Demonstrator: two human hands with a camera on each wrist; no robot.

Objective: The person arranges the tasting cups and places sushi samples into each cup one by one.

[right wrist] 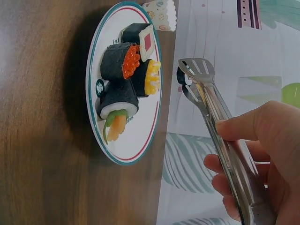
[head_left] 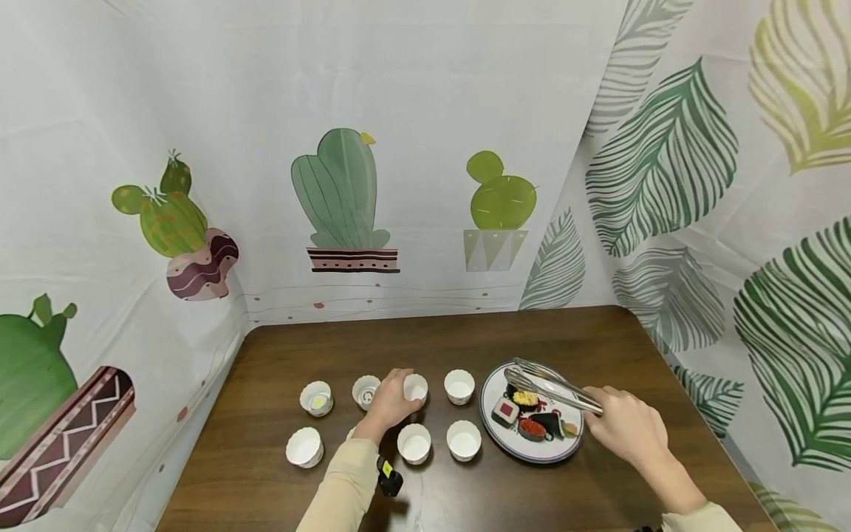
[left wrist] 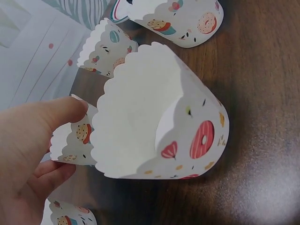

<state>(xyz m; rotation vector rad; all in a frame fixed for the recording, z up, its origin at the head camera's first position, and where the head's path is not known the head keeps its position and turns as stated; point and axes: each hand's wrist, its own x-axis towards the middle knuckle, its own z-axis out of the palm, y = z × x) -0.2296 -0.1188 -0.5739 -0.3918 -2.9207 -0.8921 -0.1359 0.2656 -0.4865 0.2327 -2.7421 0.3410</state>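
Note:
My left hand pinches a white scalloped paper baking cup in the back row, thumb on one side and fingers on the other in the left wrist view. A nearer paper cup, printed with doughnuts, fills the middle of that view. My right hand grips metal tongs, whose slotted tips are close together with nothing between them. In the head view they overlap the plate, which bears sushi: a roe piece, a yellow-topped one, a square one and a hand roll.
Two back-row cups, the far-left cup and the cup beside it, hold small items. Another back cup stands near the plate. In front are a left cup and two right-hand cups. Patterned cloth walls border the wooden table.

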